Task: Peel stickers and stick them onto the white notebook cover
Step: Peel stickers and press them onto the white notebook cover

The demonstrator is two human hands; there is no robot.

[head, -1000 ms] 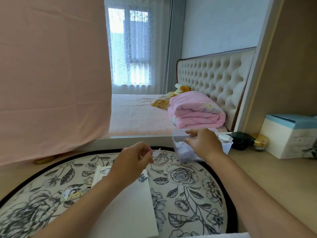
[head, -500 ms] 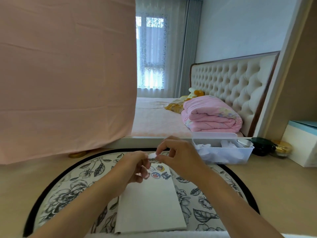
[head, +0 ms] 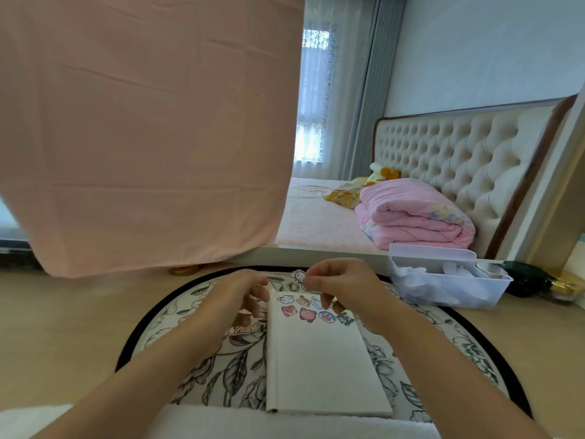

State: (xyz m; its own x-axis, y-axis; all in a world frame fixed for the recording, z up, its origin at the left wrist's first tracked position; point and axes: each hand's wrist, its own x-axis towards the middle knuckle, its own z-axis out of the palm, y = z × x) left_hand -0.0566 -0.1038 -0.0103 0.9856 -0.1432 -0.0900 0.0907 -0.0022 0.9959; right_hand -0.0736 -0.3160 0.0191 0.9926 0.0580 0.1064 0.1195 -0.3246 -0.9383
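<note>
The sticker (head: pixel 299 275) in hand is a small white paper cut-out. It looks feather-light, floppy and tacky on one face, so it will likely curl or cling to skin if handled by the middle. It is best taken by its very rim with two fingertips, leaving most of the sticky side free to lay down. The right hand (head: pixel 342 289) does just that: its grip is a closed pinch of thumb and forefinger on the sticker's edge, holding it in the air just beyond the far end of the notebook (head: pixel 319 359). The other fingers curl loosely above the cover. The left hand (head: pixel 234 299) hovers at the notebook's far left corner with its fingers bent. I cannot tell whether that grip holds anything or touches the sticker. The notebook is white, stiff-covered and flat. It lies closed on a round flowered mat (head: pixel 443 343) at the middle of the desk's (head: pixel 63 327) near edge. A row of stickers (head: pixel 311 313) already sits across its far end, and most of the cover is bare. A loose cut-out (head: pixel 243 329) lies on the mat under the left hand, and a clear tub (head: pixel 449 289) stands toward the desk's far right corner.
</note>
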